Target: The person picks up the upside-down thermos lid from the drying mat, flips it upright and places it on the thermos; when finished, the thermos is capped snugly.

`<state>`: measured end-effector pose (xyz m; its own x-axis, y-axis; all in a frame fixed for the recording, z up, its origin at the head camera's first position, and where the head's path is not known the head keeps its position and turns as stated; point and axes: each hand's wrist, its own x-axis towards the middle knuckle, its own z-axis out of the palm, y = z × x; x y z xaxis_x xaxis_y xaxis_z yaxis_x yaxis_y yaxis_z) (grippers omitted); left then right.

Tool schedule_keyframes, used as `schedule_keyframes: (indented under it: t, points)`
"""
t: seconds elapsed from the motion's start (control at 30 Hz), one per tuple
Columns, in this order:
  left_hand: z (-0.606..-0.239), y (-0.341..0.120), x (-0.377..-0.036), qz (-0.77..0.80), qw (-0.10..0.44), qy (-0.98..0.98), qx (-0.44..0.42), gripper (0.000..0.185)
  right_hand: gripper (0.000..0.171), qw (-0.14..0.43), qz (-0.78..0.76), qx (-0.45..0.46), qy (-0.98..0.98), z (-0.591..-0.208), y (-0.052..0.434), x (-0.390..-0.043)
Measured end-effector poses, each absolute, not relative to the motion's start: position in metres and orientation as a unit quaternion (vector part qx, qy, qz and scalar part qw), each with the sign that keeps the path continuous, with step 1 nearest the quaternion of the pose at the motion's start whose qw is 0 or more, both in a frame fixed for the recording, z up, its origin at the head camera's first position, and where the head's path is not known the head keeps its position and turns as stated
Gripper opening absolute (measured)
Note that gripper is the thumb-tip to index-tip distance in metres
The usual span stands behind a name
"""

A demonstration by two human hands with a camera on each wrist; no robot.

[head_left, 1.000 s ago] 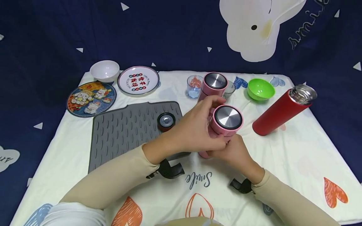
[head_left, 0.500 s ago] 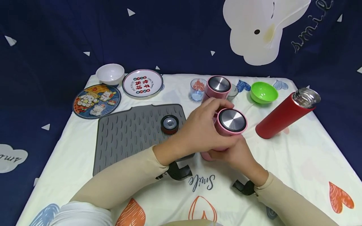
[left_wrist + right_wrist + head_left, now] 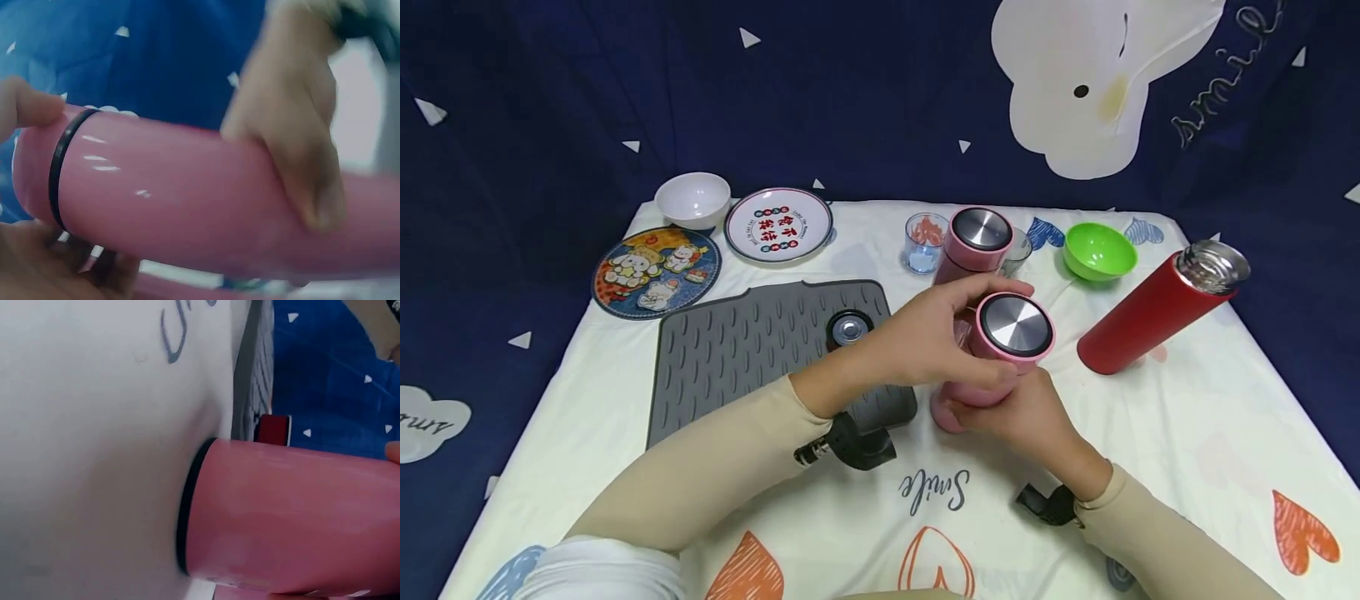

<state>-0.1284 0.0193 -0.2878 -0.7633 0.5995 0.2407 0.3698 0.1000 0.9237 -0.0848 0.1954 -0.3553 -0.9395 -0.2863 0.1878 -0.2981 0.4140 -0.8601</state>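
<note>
A pink thermos (image 3: 977, 392) with a steel-topped lid (image 3: 1017, 325) stands in front of me, its base near the white cloth in the right wrist view. My left hand (image 3: 936, 337) holds the lid, thumb in front and fingers round the far side. In the left wrist view its fingers touch the lid (image 3: 37, 162) beyond a black ring. Lower down, my right hand (image 3: 1026, 417) grips the thermos body (image 3: 181, 194), thumb across it. Behind stands a second pink thermos (image 3: 973, 242) with its lid on.
A red flask (image 3: 1150, 312) without a lid leans at the right. A dark red cap (image 3: 848, 327) lies on the grey mat (image 3: 730, 358). Behind are two glasses, one a patterned glass (image 3: 923, 250), a green bowl (image 3: 1097, 254), a white bowl (image 3: 692, 204) and two plates, one white (image 3: 778, 250).
The left hand has shifted its hold round the lid, its wrist moving left and its thumb now showing along the front. The right hand stays on the body. The head view has tilted slightly.
</note>
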Motion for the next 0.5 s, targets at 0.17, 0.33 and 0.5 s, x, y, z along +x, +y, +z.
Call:
schedule_keyframes:
  t: [0.17,0.33,0.5]
  points:
    - [-0.282,0.022,-0.117,0.473,-0.004,0.828,0.3,0.08,0.066,-0.002,0.511,0.179,-0.841,-0.373,0.201,-0.09]
    - [-0.283,0.022,-0.118,0.538,0.045,0.792,0.286,0.068,0.073,0.007,0.505,0.181,-0.844,-0.381,0.205,-0.094]
    - [-0.286,0.025,-0.113,0.549,0.044,0.789,0.273,0.082,0.069,0.004,0.49,0.181,-0.853,-0.38,0.205,-0.094]
